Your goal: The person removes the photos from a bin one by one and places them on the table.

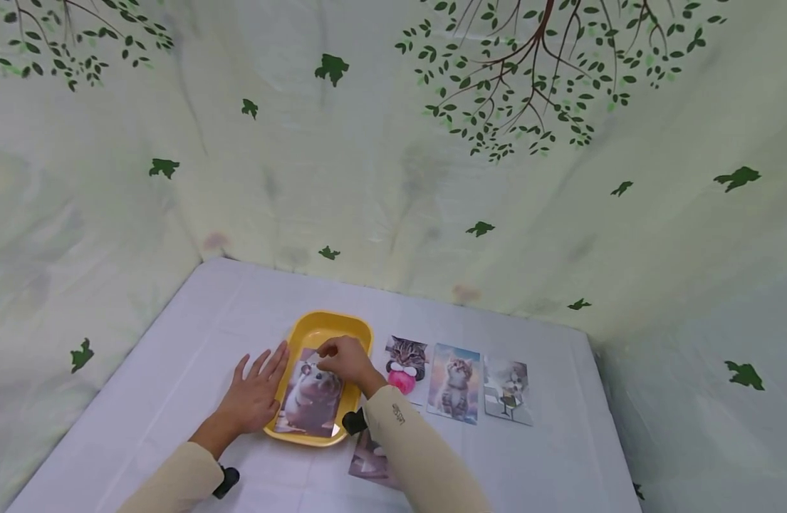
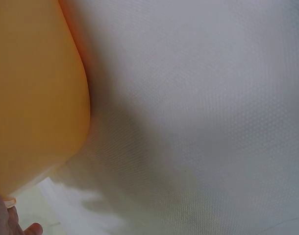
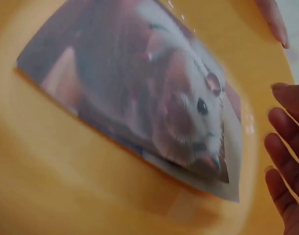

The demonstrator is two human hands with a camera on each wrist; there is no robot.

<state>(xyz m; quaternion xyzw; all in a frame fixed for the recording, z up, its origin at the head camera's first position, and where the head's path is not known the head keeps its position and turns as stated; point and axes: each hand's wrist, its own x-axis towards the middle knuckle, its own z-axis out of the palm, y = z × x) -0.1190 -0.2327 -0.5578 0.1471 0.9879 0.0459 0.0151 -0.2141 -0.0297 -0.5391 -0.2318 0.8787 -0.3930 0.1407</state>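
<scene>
A picture card of a pale mouse-like animal (image 1: 311, 399) lies in a yellow tray (image 1: 319, 318). In the right wrist view, the edge of a second card (image 3: 233, 110) shows beneath the animal card (image 3: 188, 112). My left hand (image 1: 252, 393) rests at the tray's left rim, its fingers extended; the left wrist view shows mostly the tray's outer wall (image 2: 37, 98). Over the far end of the animal card, my right hand (image 1: 347, 360) hovers with loosely bent fingers. Nothing shows between those fingers (image 3: 286, 125), which look apart from the card.
Right of the tray lie a card with a tabby cat and pink ball (image 1: 406, 356), a kitten card (image 1: 456, 385) and a greyish animal card (image 1: 508, 392). Another card (image 1: 370, 459) is partly under the right sleeve. A white cloth covers the table (image 1: 239, 313).
</scene>
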